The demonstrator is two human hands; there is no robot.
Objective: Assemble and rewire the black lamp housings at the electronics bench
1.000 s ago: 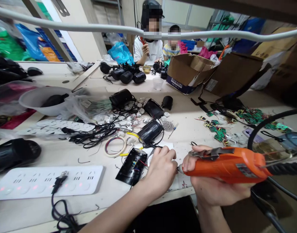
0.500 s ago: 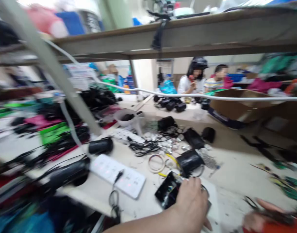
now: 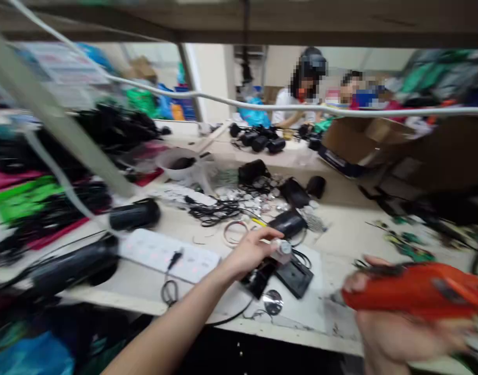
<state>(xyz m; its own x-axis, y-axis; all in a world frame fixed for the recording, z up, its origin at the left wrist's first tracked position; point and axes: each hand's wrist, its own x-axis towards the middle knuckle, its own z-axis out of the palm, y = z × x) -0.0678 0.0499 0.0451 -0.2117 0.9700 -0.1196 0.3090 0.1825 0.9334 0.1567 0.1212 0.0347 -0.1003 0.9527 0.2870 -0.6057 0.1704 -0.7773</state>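
My left hand (image 3: 251, 251) is closed around a small whitish, partly see-through piece with a round silvery end (image 3: 282, 250). Just below that hand lies an open black housing (image 3: 258, 281), partly covered by it. Beside the housing are a flat black rectangular part (image 3: 296, 276) and a shiny round metal disc (image 3: 273, 302). At the lower right, my right hand (image 3: 395, 333) is wrapped around an orange-red electric screwdriver (image 3: 414, 291), its tip pointing left over the bench. Motion blurs the tool and that hand.
A white power strip (image 3: 168, 255) with a black plug lies left of my forearm. Black cylindrical housings (image 3: 289, 223), cables and small parts litter the bench. A white cable (image 3: 223, 104) crosses in front under a shelf. A cardboard box (image 3: 360, 138) and two people are beyond.
My left hand has come away from the black housing and now grips the small whitish piece. My right hand has risen into view with the orange-red screwdriver. The view has tilted down.
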